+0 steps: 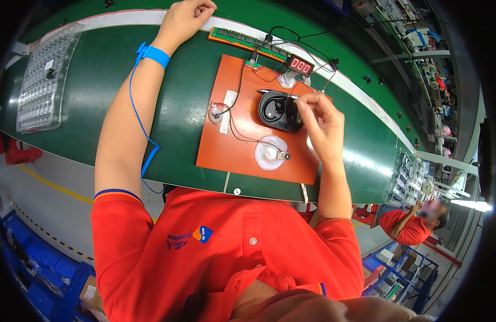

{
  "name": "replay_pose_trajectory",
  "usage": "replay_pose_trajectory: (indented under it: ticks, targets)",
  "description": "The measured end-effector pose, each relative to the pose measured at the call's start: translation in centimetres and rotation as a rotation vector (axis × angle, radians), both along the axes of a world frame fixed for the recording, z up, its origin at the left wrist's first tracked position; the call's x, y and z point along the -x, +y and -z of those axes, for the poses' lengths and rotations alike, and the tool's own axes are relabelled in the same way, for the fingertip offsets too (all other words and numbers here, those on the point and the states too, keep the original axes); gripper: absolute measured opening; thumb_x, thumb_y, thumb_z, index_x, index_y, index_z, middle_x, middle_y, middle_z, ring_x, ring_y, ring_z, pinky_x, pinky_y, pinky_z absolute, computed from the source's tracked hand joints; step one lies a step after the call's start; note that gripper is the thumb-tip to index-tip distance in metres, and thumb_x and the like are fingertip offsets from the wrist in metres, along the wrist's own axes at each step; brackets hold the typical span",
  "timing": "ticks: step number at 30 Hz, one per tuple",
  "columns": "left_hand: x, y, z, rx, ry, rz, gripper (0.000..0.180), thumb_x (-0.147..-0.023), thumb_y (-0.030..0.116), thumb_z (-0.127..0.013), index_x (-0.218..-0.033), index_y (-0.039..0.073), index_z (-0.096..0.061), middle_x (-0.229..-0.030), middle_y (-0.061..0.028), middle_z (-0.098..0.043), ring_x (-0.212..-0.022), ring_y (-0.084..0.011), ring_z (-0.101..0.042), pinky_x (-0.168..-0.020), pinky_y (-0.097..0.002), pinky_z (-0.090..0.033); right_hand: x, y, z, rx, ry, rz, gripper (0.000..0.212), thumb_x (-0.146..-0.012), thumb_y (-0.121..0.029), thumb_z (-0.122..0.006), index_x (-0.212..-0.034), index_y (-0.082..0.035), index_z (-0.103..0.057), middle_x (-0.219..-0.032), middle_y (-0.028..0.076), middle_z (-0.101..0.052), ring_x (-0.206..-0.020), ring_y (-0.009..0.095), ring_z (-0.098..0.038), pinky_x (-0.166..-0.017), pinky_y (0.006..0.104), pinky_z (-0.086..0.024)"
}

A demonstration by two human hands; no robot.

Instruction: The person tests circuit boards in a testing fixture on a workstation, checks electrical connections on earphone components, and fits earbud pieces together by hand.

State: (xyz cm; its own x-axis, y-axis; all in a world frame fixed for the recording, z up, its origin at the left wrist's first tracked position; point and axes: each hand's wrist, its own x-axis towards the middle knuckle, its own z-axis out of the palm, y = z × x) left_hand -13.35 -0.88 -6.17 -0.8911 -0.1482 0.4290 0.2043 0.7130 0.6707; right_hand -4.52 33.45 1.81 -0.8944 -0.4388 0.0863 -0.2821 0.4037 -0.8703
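Note:
My right hand (324, 126) is at the right end of a black earphone case (275, 111), its thumb and fingers pinched on the upright lid. The case stands open on an orange-red mat (232, 150), with shaped hollows inside; whether an earpiece sits in them I cannot tell. A pen (275, 92) lies just behind the case. Far off to the left, my left hand (186, 19) rests at the bench's far edge, fingers curled in, with nothing visible in them. A blue wrist strap (153, 55) with a coiled cord circles that wrist.
Behind the case are a small red-digit display (300, 65) and a green circuit-board strip (248, 42), with thin wires across the mat. A glue-mounted metal part (280, 155) sits nearer. Clear trays stand at the left (46, 80) and right (402, 174). Another person (406, 225) sits right.

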Motion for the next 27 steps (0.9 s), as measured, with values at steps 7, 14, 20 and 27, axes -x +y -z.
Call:
replay_pose_trajectory:
  ticks: [7, 14, 20, 27]
  targets:
    - [0.3, -0.5, 0.5, -0.054, 0.006, 0.021, 0.02, -0.089, 0.019, -0.064, -0.102, 0.005, -0.068, -0.085, -0.0035, -0.068, -0.076, -0.01, -0.06, -0.072, -0.0241, -0.05, 0.1, -0.2, 0.0, -0.107, 0.164, 0.081, 0.009, -0.091, 0.0, -0.059, -0.097, 0.001, -0.065, -0.076, 0.002, -0.061, -0.067, 0.005, -0.054, -0.059, 0.021, -0.042]
    - [0.3, -0.4, 0.0, -0.056, -0.037, 0.009, 0.019, -0.089, 0.019, -0.064, -0.101, 0.005, -0.069, -0.083, -0.0025, -0.067, -0.076, -0.01, -0.058, -0.073, -0.0237, -0.049, 0.7, 0.9, 1.2, -0.2, 0.616, -0.09, 0.016, -0.082, -0.002, -0.067, -0.098, -0.002, -0.067, -0.074, 0.006, -0.06, -0.064, 0.015, -0.056, -0.059, 0.027, -0.045]
    - [-0.3, 0.0, -0.1, -0.034, 0.009, -0.004, 0.018, -0.088, 0.02, -0.064, -0.098, 0.006, -0.069, -0.08, -0.0049, -0.069, -0.072, -0.0126, -0.064, -0.068, -0.025, -0.051, -0.3, 0.6, 0.2, -0.278, 0.476, -0.092, 0.029, -0.071, -0.009, -0.078, -0.098, -0.004, -0.067, -0.07, 0.005, -0.055, -0.061, 0.017, -0.053, -0.058, 0.029, -0.046]
    - [-0.1, 0.1, 0.0, -0.044, 0.0, 0.007, 0.018, -0.087, 0.02, -0.065, -0.098, 0.006, -0.069, -0.079, -0.0049, -0.068, -0.069, -0.013, -0.06, -0.068, -0.0264, -0.051, -0.5, 0.5, 0.3, -0.287, 0.501, -0.077, 0.034, -0.068, -0.011, -0.081, -0.097, -0.005, -0.065, -0.074, 0.006, -0.054, -0.062, 0.017, -0.053, -0.055, 0.0294, -0.045]
